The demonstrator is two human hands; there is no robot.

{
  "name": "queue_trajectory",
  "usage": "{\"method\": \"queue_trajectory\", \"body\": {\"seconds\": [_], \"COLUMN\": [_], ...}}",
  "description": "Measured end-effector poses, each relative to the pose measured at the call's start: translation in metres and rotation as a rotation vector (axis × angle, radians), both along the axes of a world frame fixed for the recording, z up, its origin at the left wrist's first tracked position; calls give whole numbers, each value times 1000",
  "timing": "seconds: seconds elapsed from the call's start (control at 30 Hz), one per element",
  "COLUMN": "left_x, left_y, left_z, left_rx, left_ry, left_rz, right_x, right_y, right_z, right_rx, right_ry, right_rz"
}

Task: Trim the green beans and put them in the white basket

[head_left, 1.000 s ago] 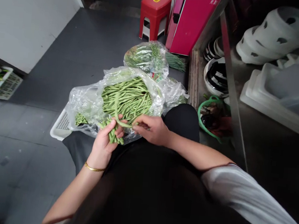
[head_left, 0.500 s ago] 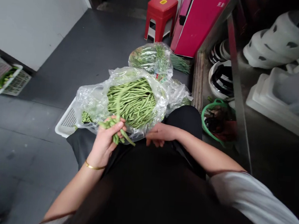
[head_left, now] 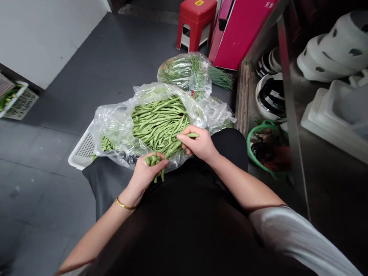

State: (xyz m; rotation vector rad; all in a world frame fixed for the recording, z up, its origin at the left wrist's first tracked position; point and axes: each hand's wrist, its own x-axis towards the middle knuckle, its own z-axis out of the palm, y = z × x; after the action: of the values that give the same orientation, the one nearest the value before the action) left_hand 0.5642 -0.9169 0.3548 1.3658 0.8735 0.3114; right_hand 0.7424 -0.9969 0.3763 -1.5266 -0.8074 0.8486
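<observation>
A clear plastic bag [head_left: 116, 116] lies wide at its mouth in front of my knees, full of long green beans [head_left: 159, 120]. My left hand [head_left: 146, 169], with a gold bangle at the wrist, is closed round a small bunch of bean pieces [head_left: 152, 159] at the bag's near edge. At the bag's right side my right hand [head_left: 199, 143] pinches a long green bean; its end [head_left: 193, 135] sticks out past the fingers. That bean seems to run down towards my left hand. My right palm is hidden from view.
A white perforated basket [head_left: 81, 150] with bean pieces stands under the bag's left side. Behind are a bag of greens [head_left: 180, 70] and a red stool [head_left: 197, 20]. A steel shelf with a green basket [head_left: 251, 149] borders the right; white crates [head_left: 24, 103] stand far left.
My right hand has risen from the bag's near edge and now grips a bean. My left hand has shifted right, and the long bean that stood up from it has come down.
</observation>
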Motion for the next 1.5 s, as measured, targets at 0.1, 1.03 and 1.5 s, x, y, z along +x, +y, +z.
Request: {"method": "queue_trajectory", "body": {"seconds": [0.1,1.03,1.5], "left_x": [-1,12,5], "left_y": [0,3,-1], "left_z": [5,5,13], "left_rx": [385,-314,-338], "left_ry": [75,-205,-138], "left_rz": [-61,354,90], "right_x": [3,-57,-15], "right_y": [-5,-14,-17], "right_z": [2,-11,-21], "right_rx": [-25,206,16], "right_ry": [-253,-806,-900], "right_rz": [-77,501,386]}}
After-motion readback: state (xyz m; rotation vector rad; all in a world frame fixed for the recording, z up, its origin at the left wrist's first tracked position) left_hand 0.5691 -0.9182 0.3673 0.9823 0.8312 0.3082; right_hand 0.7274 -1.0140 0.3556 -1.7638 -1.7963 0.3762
